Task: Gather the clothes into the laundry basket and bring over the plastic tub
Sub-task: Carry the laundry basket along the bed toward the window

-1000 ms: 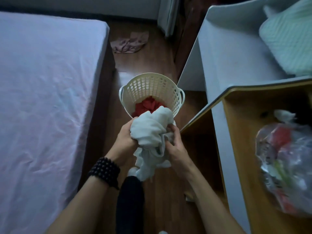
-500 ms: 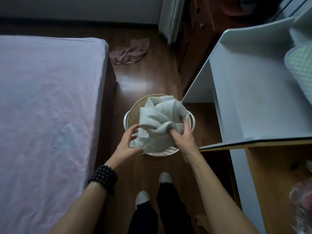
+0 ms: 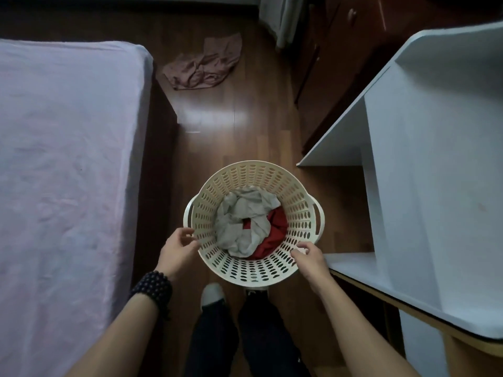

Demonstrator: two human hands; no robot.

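Round cream perforated plastic laundry basket (image 3: pixel 299 213) standing on the dark wooden floor (image 3: pixel 245 126), directly ahead of my feet and between my two hands. Inside it, a crumpled pale grey garment (image 3: pixel 239 221) lies over a red garment (image 3: pixel 275 235), just beyond my fingers. My left hand (image 3: pixel 177 247) is at the basket's near-left rim, fingers loosely spread and holding nothing; whether they touch the rim I cannot tell. My right hand (image 3: pixel 307 257) is at the near-right rim, fingers curled loosely apart, also empty. Well beyond my fingers, a dusty-pink garment (image 3: pixel 204 66) lies on the floor. Left of my left hand, a bed with a pale pink sheet (image 3: pixel 62 159); right of my right hand, white shelving (image 3: pixel 422 159).
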